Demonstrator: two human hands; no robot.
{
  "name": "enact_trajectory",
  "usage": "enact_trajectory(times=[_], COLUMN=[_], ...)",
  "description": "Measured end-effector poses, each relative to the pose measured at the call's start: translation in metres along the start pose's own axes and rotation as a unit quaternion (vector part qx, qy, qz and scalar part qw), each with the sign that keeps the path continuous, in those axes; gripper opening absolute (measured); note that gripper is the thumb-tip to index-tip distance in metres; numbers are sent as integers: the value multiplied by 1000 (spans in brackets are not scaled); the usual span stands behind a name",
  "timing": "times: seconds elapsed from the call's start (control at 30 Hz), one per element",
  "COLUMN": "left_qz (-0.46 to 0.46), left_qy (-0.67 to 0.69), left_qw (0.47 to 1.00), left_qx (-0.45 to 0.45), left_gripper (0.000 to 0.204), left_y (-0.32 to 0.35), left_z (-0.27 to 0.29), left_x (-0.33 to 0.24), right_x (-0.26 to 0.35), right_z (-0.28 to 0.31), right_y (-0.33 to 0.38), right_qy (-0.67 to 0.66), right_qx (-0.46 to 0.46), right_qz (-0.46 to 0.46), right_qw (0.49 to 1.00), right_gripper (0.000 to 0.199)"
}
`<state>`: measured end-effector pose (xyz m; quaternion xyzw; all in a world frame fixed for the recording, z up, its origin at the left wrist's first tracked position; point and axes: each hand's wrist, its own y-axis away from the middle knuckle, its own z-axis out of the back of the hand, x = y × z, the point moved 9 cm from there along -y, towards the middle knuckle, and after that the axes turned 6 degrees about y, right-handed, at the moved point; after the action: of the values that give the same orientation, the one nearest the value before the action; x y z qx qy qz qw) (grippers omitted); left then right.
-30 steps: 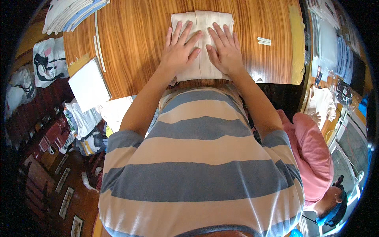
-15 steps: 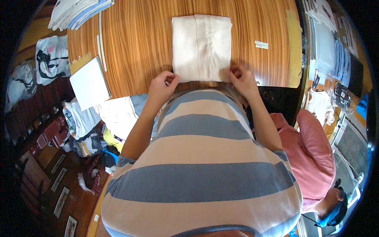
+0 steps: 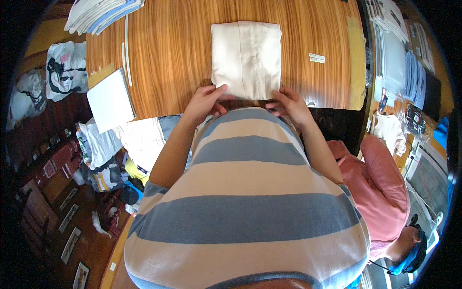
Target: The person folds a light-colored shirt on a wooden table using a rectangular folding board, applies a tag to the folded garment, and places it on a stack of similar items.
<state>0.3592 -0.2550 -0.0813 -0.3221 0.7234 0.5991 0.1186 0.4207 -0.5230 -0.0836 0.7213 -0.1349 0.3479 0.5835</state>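
A folded cream garment [image 3: 246, 60] lies flat on the wood-grain table in front of me, with a seam running down its middle. At its near left corner, my left hand [image 3: 203, 102] has the thumb on top and the fingers reaching below the near edge. My right hand [image 3: 292, 105] takes the near right corner the same way, thumb over the cloth and fingers lower down. Parts of the fingers are hidden by the cloth's edge.
White boards [image 3: 111, 101] overhang the table's left edge. Folded shirts [image 3: 101, 14] are stacked at the far left. Small label strips [image 3: 316, 58] lie to the right. A person in a pink top [image 3: 375, 188] is close on my right, near bagged clothes [image 3: 416, 79].
Both hands have shifted inward along the near edge, their fingers now reaching below it. The garment stays in about the same place on the table.
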Motion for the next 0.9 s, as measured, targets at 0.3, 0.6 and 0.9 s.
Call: enact_trajectory(times=[0.3,0.6,0.9], left_qz=[-135,-2,-134], left_qy=[-168,-200,-357], left_qw=[976,979,921], left_qx=[-23,-49,-75], left_gripper=[34,33,42], left_y=[-14,3,17], left_z=[20,30,31], left_x=[-9,19,3], right_x=[54,19,25], right_z=[19,26,29], right_y=[1,14,17], right_qy=[322,450,481], right_qx=[-105,-68,-44], right_qz=[386,263,219], right_qw=[858,851,848], right_gripper=[12,22,27])
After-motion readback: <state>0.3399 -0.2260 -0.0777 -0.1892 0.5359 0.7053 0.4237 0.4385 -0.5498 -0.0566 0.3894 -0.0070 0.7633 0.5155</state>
